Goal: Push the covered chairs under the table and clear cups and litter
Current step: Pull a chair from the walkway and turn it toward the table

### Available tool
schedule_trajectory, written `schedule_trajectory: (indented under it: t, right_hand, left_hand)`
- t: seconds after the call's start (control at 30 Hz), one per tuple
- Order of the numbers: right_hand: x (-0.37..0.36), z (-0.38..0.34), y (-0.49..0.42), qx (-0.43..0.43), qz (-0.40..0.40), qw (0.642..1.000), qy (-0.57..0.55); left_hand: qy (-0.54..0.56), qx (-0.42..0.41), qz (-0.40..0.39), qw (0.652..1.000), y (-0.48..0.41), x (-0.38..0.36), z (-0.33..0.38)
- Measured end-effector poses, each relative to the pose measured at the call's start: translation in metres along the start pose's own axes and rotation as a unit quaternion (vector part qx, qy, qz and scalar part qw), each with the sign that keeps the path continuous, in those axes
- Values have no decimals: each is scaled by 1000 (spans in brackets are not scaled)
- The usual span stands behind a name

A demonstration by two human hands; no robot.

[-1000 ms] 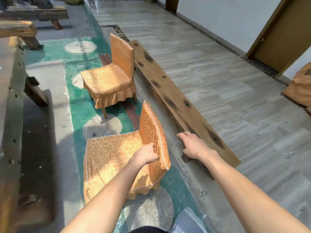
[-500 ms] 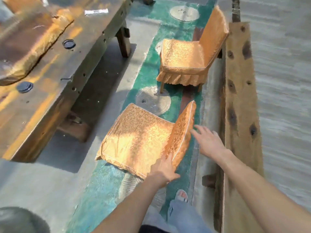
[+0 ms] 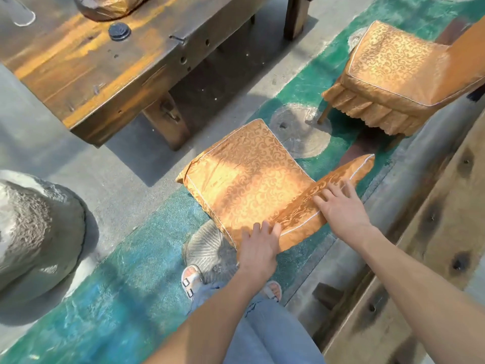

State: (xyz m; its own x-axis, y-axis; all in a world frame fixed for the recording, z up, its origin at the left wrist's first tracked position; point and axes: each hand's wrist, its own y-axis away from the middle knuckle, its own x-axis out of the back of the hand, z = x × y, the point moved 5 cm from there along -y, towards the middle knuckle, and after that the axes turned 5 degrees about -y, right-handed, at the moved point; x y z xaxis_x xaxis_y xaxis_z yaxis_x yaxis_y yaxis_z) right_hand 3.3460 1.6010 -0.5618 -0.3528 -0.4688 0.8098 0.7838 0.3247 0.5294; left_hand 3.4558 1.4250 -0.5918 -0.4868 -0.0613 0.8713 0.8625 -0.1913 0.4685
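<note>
Left hand point(image 3: 258, 248) is pressing the back's near end on the center-frame chair point(image 3: 249, 174), fingers straight. Right hand point(image 3: 341, 208) is resting on the back's top, fingers spread flat. Chair is standing beside the bench point(image 3: 105, 64), upper left.

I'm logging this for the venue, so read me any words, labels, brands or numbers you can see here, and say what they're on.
No text can be read in this view.
near covered chair: woven scroll pattern only, no letters.
far covered chair: same pattern, no letters.
dark round cap on the table: any marking is too blurred to read.
</note>
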Motion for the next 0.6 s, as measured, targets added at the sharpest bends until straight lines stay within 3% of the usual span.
schedule_trajectory:
  t: [0.13, 0.3, 0.6]
  right_hand:
    - [-3, 5, -17, 53, 22, 998, 9]
    - [-3, 5, -37, 135, 57, 989, -12]
    - [61, 15, -142, 116, 91, 984, -97]
  left_hand:
    - [6, -41, 56, 998, -6, -4, 0]
    - [0, -95, 72, 993, -17, -3, -17]
    - [-29, -67, 95, 993, -114, 79, -117]
